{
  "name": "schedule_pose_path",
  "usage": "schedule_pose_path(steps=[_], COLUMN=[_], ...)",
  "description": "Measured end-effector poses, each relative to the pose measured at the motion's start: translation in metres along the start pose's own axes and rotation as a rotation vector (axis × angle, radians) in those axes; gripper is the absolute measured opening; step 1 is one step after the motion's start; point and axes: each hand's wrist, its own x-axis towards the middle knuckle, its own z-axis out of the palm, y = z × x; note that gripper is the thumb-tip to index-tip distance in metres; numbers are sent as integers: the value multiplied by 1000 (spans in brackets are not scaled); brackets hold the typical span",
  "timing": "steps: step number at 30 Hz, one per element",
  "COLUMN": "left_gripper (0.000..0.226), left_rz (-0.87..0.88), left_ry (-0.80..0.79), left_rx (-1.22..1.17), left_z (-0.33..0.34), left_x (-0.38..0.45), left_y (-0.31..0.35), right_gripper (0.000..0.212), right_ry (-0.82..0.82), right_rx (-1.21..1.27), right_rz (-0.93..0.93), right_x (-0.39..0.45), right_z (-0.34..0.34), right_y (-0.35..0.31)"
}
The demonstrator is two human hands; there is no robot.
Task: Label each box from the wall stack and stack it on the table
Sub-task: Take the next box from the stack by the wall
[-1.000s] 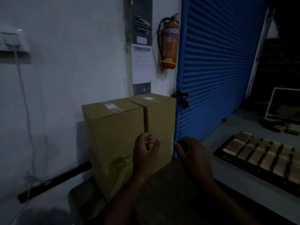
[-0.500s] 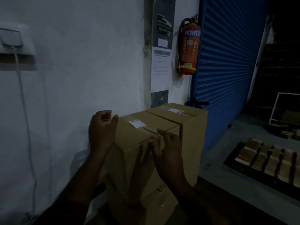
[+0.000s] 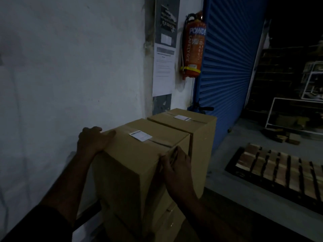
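Both arms reach forward: the left hand point(image 3: 93, 139), which hovered open half a second ago, now curls over the far left top edge of the near box point(image 3: 132, 154) atop the wall stack, while the right hand point(image 3: 176, 165) grips its right top corner.

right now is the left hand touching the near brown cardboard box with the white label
Touching. The head view shows the left hand gripping the top far-left corner of the near brown cardboard box, its fingers lying flat on the box's top.
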Motion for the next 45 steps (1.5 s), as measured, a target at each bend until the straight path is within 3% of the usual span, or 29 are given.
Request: schedule_pose_path(steps=[3, 7, 11, 15, 20, 24, 27, 29, 31, 34, 35, 38, 41, 45], left_gripper=[114, 93, 78, 71, 57, 74, 77, 95, 110, 71, 70, 104, 85, 104], left_rz=[60, 106, 145, 190, 258, 268, 317, 354, 402, 462, 460, 395, 474, 571], left_ry=[-80, -29, 49, 102, 48, -52, -132, -270, -381, -550, -609, -769, -823, -938], left_rx=[82, 29, -19, -93, -212, -242, -121, -63, -55, -74, -99, -157, -149, -109], left_z=[-17, -42, -73, -97, -92, -60, -21, 11, 41, 90, 107, 163, 203, 242], left_x=[-19, -65, -131, -203, -301, -376, -425, -458, -487, -531, -545, -584, -619, -654], left_y=[-3, 8, 28, 52, 102, 146, 179, 198, 214, 237, 243, 258, 269, 277], right_gripper=[64, 84, 47, 50, 47, 46, 51, 57, 47, 48, 57, 73, 77, 85], right_ry=[-39, -72, -79, -80, 11, 114, 222, 267, 303, 372, 393, 457, 525, 601], right_rx=[84, 235, 385, 465, 459, 409, 292, 262, 273, 238, 229, 200, 140, 47], right_rz=[30, 97, 122, 110, 111, 196, 252, 326, 380, 466, 515, 654, 752, 864], right_x=[-8, -25, -64, -113, -172, -224, -265, -295, -323, -364, -375, -410, -437, -460], right_z=[-2, -18, -66, -125, -212, -289, -346, -384, -416, -459, -469, -492, -508, -527], right_y=[-1, -14, -32, -36, -26, -5, 13, 26, 36, 56, 64, 92, 120, 150])
